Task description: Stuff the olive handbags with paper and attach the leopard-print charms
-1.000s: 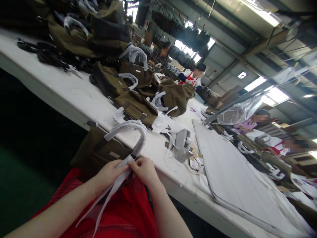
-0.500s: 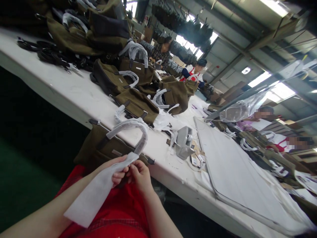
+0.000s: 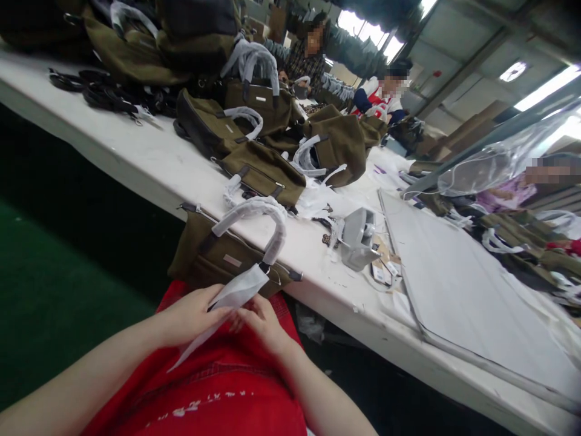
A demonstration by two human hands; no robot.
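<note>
An olive-green handbag [image 3: 193, 251] with dark trim leans at the table's near edge, against my body. Its arched handle [image 3: 272, 212] is wrapped in white material. From the handle's right base a white wrapping strip [image 3: 242, 286] runs down to my hands, its loose tail hanging over the red apron [image 3: 218, 387]. My left hand [image 3: 197, 315] is closed on the strip, thumb on top. Close against it, my right hand [image 3: 263, 321] has its fingers curled at the strip's lower edge; its fingertips are partly hidden.
More olive handbags [image 3: 267, 172] with wrapped handles lie across the white table [image 3: 136, 154]. Black straps [image 3: 106, 100] are heaped at the left. A grey plastic holder [image 3: 358, 236] stands beside tags [image 3: 385, 266] and a large white board [image 3: 458, 290]. Co-workers [image 3: 379, 97] are at the far side.
The strip has been turned and folded so less of its flat face shows. Both hands have shifted slightly, and the view has tilted down and left.
</note>
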